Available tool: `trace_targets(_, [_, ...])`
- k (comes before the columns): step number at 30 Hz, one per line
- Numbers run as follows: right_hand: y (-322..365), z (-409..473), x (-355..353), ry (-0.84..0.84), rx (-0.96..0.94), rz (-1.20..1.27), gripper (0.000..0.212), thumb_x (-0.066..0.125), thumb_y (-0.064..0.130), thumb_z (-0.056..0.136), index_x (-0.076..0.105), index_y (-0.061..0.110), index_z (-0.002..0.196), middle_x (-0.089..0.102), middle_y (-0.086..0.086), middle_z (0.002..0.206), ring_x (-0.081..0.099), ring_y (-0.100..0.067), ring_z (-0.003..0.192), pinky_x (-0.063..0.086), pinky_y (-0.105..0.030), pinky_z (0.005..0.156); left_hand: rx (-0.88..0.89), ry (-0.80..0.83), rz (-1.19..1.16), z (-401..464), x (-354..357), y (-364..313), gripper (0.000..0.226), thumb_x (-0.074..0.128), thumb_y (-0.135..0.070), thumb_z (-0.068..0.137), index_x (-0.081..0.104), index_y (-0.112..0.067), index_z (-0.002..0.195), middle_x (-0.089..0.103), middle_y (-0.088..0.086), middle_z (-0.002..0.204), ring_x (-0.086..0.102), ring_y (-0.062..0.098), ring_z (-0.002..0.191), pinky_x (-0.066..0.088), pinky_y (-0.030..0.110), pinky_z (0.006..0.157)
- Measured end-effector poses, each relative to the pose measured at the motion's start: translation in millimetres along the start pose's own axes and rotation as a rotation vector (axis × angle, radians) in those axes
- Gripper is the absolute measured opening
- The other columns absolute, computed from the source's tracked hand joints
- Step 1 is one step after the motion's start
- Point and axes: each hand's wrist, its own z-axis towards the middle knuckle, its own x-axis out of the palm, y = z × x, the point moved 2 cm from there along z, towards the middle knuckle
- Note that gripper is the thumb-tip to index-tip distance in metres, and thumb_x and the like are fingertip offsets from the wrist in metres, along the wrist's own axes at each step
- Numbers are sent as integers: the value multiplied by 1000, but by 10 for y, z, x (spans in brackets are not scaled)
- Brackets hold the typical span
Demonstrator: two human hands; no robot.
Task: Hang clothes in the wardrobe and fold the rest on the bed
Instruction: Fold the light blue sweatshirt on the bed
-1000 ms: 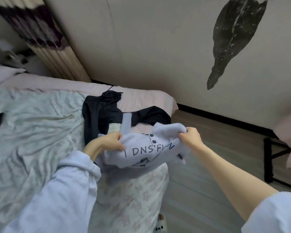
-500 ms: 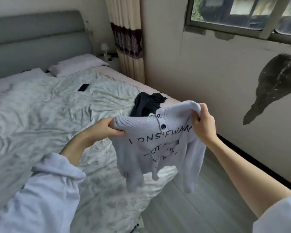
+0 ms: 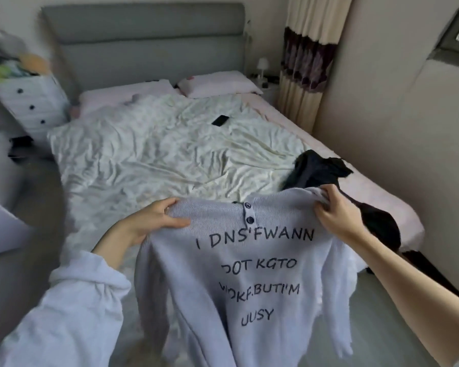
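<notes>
A pale lilac knitted sweater (image 3: 249, 276) with dark lettering and two dark buttons hangs spread out in front of me, above the foot of the bed (image 3: 149, 152). My left hand (image 3: 157, 218) grips its left shoulder, thumb on the front. My right hand (image 3: 334, 213) grips the right shoulder, the fabric bunched under its fingers. The sleeves and body dangle below. Behind the sweater a dark garment (image 3: 318, 170) lies crumpled on the bed's right side, partly hidden.
A black phone (image 3: 220, 120) lies on the rumpled pale duvet. A pink pillow (image 3: 217, 83) sits by the grey headboard (image 3: 143, 38). A white drawer chest (image 3: 35, 102) stands left of the bed. A curtain (image 3: 305, 59) and wall close in the right side.
The sweater went from bunched low over the bed edge to lifted and spread wide by its shoulders. My view swung left and up, showing the whole bed.
</notes>
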Motion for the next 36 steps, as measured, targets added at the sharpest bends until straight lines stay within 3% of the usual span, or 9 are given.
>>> trace_targets(4, [-39, 392, 799, 288, 171, 32, 37, 56, 37, 88, 54, 9, 113, 57, -6, 95, 57, -28, 95, 41, -34, 72, -385, 176, 82, 533, -360, 682, 80, 67, -73, 60, 55, -24, 122, 61, -7, 116, 59, 10, 104, 50, 19, 80])
trace_targets(7, [-148, 775, 1395, 518, 300, -45, 59, 43, 62, 86, 50, 6, 70, 50, -12, 65, 52, -25, 64, 37, -34, 58, -508, 180, 85, 1029, -572, 1214, 69, 74, -53, 68, 54, -17, 123, 62, -4, 115, 59, 11, 104, 49, 18, 78])
trace_targets(10, [-159, 1139, 1890, 661, 311, -230, 41, 45, 36, 96, 39, 13, 64, 56, -16, 76, 57, -30, 78, 30, -31, 55, -422, 98, 64, 1534, -699, 1552, 42, 70, -22, 82, 57, -10, 120, 58, 2, 121, 53, 16, 114, 41, 23, 99])
trace_targets(12, [-82, 1354, 2041, 501, 261, -205, 26, 43, 28, 98, 44, 8, 81, 61, -23, 96, 56, -37, 88, 31, -34, 61, -268, -69, -16, 1760, -738, 1518, 14, 59, -5, 89, 63, -10, 101, 63, 3, 101, 55, 15, 102, 43, 11, 83])
trace_targets(14, [11, 1529, 2114, 210, 201, -97, 25, 39, 27, 99, 44, 2, 100, 61, -22, 94, 57, -39, 85, 30, -36, 61, -122, -252, -58, 1994, -822, 1458, 24, 52, 3, 91, 61, -1, 113, 62, 6, 108, 53, 13, 103, 40, 0, 75])
trace_targets(17, [41, 1745, 2305, 9, 206, -18, 27, 35, 23, 100, 41, 1, 114, 61, -22, 91, 56, -40, 79, 30, -36, 61, -35, -530, 68, 2373, -952, 1558, 42, 48, 6, 92, 46, 0, 133, 53, 11, 131, 49, 20, 123, 37, 4, 90])
trace_targets(22, [-228, 1984, 3064, 232, 283, -155, 47, 39, 25, 97, 25, 16, 140, 36, -10, 142, 37, -32, 125, 29, -49, 100, -411, -588, 431, 2804, -776, 1943, 61, 44, -24, 96, 16, -21, 149, 36, 14, 144, 36, 36, 127, 31, 46, 102])
trace_targets(26, [-400, 1803, 3533, 435, 187, -283, 58, 43, 19, 92, 20, 19, 145, 21, -4, 150, 25, -25, 135, 24, -46, 107, -486, -492, 542, 2841, -499, 2222, 63, 50, -33, 92, 20, -22, 146, 32, 12, 145, 34, 35, 128, 32, 47, 102])
trace_targets(36, [-545, 863, 3834, 480, 220, -162, 53, 47, 11, 89, 36, 15, 141, 21, -14, 152, 15, -32, 141, 16, -48, 114, -450, -805, 452, 2163, 330, 2590, 35, 64, -16, 76, 60, -3, 108, 51, 26, 108, 49, 42, 105, 39, 49, 85])
